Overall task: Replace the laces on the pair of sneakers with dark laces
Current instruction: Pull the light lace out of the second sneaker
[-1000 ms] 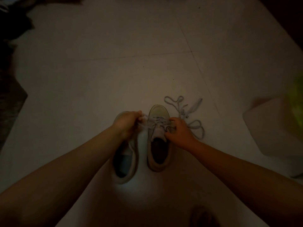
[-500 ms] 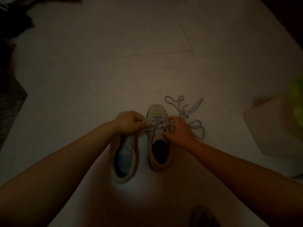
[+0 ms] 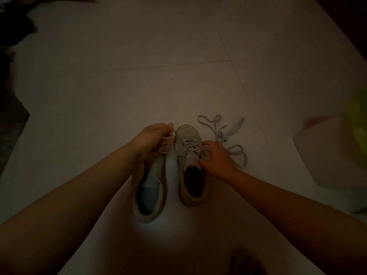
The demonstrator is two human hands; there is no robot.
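Left hand (image 3: pixel 153 139) pinches the flat woven lace (image 3: pixel 179 140), now drawn farther out; right hand (image 3: pixel 215 158) grasps the suede sneaker (image 3: pixel 191 167).

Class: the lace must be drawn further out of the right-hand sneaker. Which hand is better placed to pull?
Probably the left hand: it already pinches the lace, while the right hand steadies the sneaker.

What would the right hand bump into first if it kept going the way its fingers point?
The right hand points up-left onto the laced right sneaker, which its fingers already touch at the lace. Going on, it would probably press into that shoe's tongue; depth is hard to judge.
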